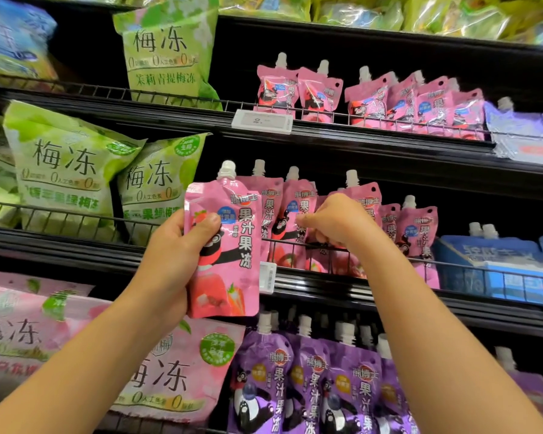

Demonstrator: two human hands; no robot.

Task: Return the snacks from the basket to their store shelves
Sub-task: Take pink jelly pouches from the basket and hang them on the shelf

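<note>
I am holding the pink jelly pouch (229, 245) upright in my left hand (173, 255), thumb pressing across its front and fingers curling behind, its white spout pointing up and its long axis running nearly vertical, tilting only slightly. It is hanging in the air in front of the middle shelf (342, 289), just left of the row of matching pink pouches (298, 220) standing behind the wire rail (295, 244). My right hand (336, 222) is reaching into that row, fingers curling down among the pouches at the rail; I am judging that it is parting or pinching one of them, though I cannot tell whether it is truly gripping anything. What the next move is turning on is this: the slot for my pouch is lying to the right of and behind it, past the rail, and my left hand is the nearer one, already carrying it upright like its neighbours. I am expecting to lift it over the rail and slide it in beside the leftmost pouch, spout up.
</note>
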